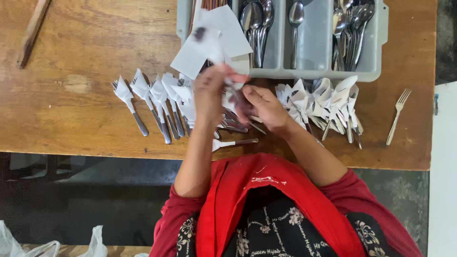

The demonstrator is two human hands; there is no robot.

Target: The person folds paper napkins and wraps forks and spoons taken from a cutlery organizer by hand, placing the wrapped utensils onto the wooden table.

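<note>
Wrapped forks lay at the worktop's left; the left hand pinched a white napkin above them, the right hand gripped a utensil beside it, below the grey tray

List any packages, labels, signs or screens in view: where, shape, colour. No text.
No signs or screens.
Plastic bags: bottom left corner, crumpled, translucent white.
Paper sheets: over the grey cutlery tray's left end, white rectangles, one with a dark blurred mark.
Garment print: bottom centre, white lettering and flowers on black.
</note>
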